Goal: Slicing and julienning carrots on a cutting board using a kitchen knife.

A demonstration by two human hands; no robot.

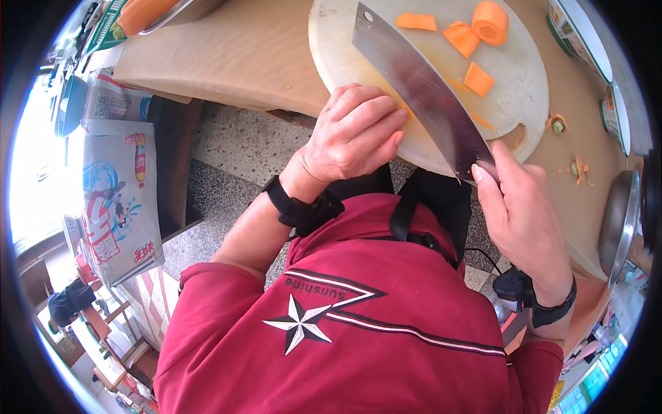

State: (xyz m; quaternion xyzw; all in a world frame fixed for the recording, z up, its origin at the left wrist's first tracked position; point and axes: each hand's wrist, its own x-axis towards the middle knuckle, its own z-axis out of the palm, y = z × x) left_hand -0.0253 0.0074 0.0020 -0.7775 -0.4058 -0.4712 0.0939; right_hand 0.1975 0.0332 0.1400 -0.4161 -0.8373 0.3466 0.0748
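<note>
My right hand [525, 207] grips the handle of a broad-bladed kitchen cleaver [424, 88], its blade slanting up and left over a round, pale cutting board [527, 67]. Beside the blade, my left hand [357, 129] has its fingers curled down at the board's near left edge. A little orange carrot shows by its fingertips; how much lies under them is hidden. Beyond the blade lie a thick carrot stump [490, 23], a carrot chunk [462, 39], a flat carrot piece [416, 21] and a squarish one [479, 79]. Thin carrot slivers [481, 121] lie near the blade.
Whole carrots [145, 14] rest in a metal bowl [168, 15] at the upper left. Carrot tops and peelings [580, 169] lie on the brown table [222, 57], right of the board. Further right are white-and-green containers [584, 39] and a metal bowl [618, 227]. A printed bag [121, 191] stands at left.
</note>
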